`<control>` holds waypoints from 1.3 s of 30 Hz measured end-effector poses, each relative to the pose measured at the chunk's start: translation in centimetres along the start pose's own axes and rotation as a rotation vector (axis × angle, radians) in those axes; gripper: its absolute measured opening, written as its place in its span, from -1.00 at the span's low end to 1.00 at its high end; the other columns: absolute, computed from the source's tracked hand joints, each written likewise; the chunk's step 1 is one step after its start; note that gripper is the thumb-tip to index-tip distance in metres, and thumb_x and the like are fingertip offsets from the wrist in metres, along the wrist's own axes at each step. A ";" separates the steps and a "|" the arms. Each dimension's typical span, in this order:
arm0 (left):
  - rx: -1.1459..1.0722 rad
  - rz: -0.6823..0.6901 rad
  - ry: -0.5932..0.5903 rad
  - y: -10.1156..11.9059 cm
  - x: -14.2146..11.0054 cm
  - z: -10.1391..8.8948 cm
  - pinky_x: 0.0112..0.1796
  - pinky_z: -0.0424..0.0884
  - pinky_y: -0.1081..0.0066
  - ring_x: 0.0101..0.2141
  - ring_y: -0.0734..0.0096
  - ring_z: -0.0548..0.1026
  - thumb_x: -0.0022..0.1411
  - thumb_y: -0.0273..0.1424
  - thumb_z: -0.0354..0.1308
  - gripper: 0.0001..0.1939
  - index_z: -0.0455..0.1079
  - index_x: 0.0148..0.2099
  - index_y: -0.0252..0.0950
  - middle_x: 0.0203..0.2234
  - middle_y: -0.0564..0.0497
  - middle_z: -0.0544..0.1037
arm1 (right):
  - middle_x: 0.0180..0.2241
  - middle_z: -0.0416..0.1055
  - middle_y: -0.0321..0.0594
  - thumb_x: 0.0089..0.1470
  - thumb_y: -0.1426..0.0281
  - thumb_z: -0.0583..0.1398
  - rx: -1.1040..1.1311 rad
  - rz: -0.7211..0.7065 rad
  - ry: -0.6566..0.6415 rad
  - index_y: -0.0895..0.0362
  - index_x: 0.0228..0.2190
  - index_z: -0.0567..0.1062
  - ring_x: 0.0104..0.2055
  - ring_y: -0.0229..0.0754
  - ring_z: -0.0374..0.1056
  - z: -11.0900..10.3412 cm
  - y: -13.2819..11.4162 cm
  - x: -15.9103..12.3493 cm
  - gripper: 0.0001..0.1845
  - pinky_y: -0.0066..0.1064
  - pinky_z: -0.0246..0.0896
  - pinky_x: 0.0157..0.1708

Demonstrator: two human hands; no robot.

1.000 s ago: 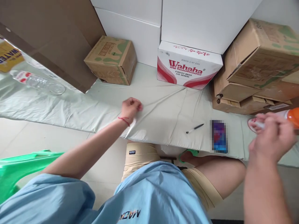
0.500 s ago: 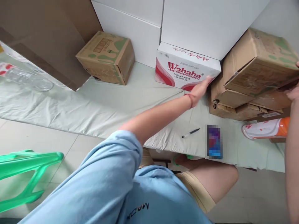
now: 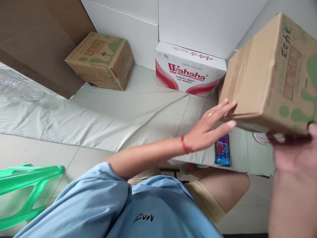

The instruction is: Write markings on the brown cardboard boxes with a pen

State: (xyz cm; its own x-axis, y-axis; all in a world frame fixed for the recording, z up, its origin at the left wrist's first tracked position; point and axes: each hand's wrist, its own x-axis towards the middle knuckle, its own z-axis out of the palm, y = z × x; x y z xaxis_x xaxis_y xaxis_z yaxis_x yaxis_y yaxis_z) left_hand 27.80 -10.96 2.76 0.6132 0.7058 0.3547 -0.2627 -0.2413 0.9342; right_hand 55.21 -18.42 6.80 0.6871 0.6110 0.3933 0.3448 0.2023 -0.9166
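Observation:
A brown cardboard box (image 3: 250, 82) with green blotches and handwritten digits is held tilted at the right, raised off the table. Fingers stretched along its left face, my left hand (image 3: 210, 127) presses near the lower edge, with the thumb below. My right hand (image 3: 294, 152) supports it from beneath at the right; part of that hand is blurred and its fingers are partly hidden by the box. Just left of the box, a white and red Wahaha water carton (image 3: 189, 71) stands against the wall.
A smaller cardboard box (image 3: 99, 62) stands on the cloth-covered table (image 3: 138, 105), beside a large brown panel (image 3: 37, 43). A phone (image 3: 223, 150) lies near the front edge. Clear plastic bottles (image 3: 24, 87) are at far left. A green stool (image 3: 32, 175) stands on the floor.
The cardboard box has been lifted and turned from the stack at right. My left hand has moved from the Wahaha carton to the box; my right hand has come left under it.

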 end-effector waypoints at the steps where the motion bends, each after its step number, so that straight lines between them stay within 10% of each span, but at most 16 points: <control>1: -0.010 0.008 0.025 0.5 -2.8 -0.5 0.54 0.05 -0.08 0.59 -0.07 0.01 0.56 0.12 0.04 -0.31 0.22 0.57 -0.02 0.61 0.01 0.12 | 0.18 0.59 0.10 0.23 0.28 0.19 0.089 0.132 -0.079 0.03 -0.16 0.74 0.20 0.29 0.56 0.1 -0.1 -3.6 -0.68 0.10 0.53 -0.26; 6: 0.077 0.152 0.359 2.8 -12.2 -2.8 0.48 0.23 -0.08 0.49 -0.05 0.23 0.56 -0.08 0.13 -0.47 0.31 0.48 0.05 0.43 -0.03 0.39 | 0.19 0.61 -0.11 0.27 0.09 0.29 0.433 0.538 -0.196 -0.08 0.06 0.67 0.33 0.15 0.46 4.4 0.7 -16.9 -0.61 0.18 0.50 0.20; 9: 0.351 0.306 0.415 4.4 -14.5 -4.5 0.46 0.23 -0.05 0.36 0.03 0.39 0.51 -0.23 0.24 -0.49 0.37 0.42 -0.12 0.29 -0.13 0.52 | 0.13 0.65 -0.22 0.26 0.11 0.36 0.726 0.890 -0.281 -0.13 0.08 0.65 0.23 0.02 0.53 8.1 2.2 -21.0 -0.61 0.10 0.52 0.19; 14: 0.470 0.170 0.524 5.5 -16.6 -6.8 0.37 0.33 0.05 0.19 0.19 0.51 0.55 -0.43 0.17 -0.76 0.50 0.19 -0.15 0.08 -0.11 0.63 | -0.01 0.71 -0.21 0.13 0.23 0.49 0.852 1.210 -0.492 -0.02 -0.01 0.67 0.00 -0.04 0.63 11.4 4.8 -25.5 -0.61 -0.01 0.61 0.08; 20: 0.191 0.065 0.706 2.7 -19.0 -7.2 0.33 0.42 0.09 0.36 0.12 0.37 0.41 -0.30 0.39 -0.54 0.40 0.28 -0.10 0.26 -0.13 0.44 | -0.01 0.72 -0.22 0.07 0.33 0.53 0.795 1.296 -0.493 -0.02 -0.04 0.67 0.03 -0.05 0.65 10.5 5.8 -26.8 -0.60 -0.03 0.60 0.15; 25: -0.028 -0.120 0.627 2.3 -19.0 -7.1 0.41 0.31 -0.02 0.42 -0.02 0.33 0.49 0.00 0.25 -0.45 0.36 0.35 -0.15 0.37 -0.21 0.38 | -0.04 0.72 -0.22 0.09 0.37 0.49 0.773 1.350 -0.438 0.00 -0.13 0.68 0.06 -0.05 0.64 9.9 6.1 -26.7 -0.72 0.04 0.58 0.16; 33: 0.498 0.123 0.378 1.7 -18.7 -3.9 0.24 0.50 0.18 0.23 0.11 0.57 0.50 -0.30 0.25 -0.58 0.41 0.32 -0.26 0.20 -0.26 0.60 | -0.25 0.70 -0.31 0.01 0.33 0.45 0.692 1.236 -0.399 -0.04 -0.16 0.68 -0.19 -0.08 0.63 9.4 7.7 -26.6 -0.70 -0.12 0.63 -0.11; 39: 0.898 0.198 0.243 -1.0 -19.9 -3.4 0.26 0.47 0.19 0.30 0.15 0.55 0.53 -0.45 0.10 -0.49 0.30 0.45 -0.30 0.28 -0.19 0.61 | -0.03 0.70 -0.23 0.04 0.29 0.40 0.674 1.203 -0.312 -0.11 0.07 0.64 -0.19 -0.12 0.61 10.1 7.4 -26.9 -0.49 -0.30 0.52 -0.37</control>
State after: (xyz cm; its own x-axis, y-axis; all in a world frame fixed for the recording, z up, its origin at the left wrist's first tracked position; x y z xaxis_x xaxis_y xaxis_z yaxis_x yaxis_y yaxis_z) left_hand 13.38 -22.48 -5.39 0.4210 0.6917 0.5867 0.3872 -0.7220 0.5734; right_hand 32.81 -25.70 -11.25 0.1404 0.7935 -0.5922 -0.7703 -0.2883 -0.5688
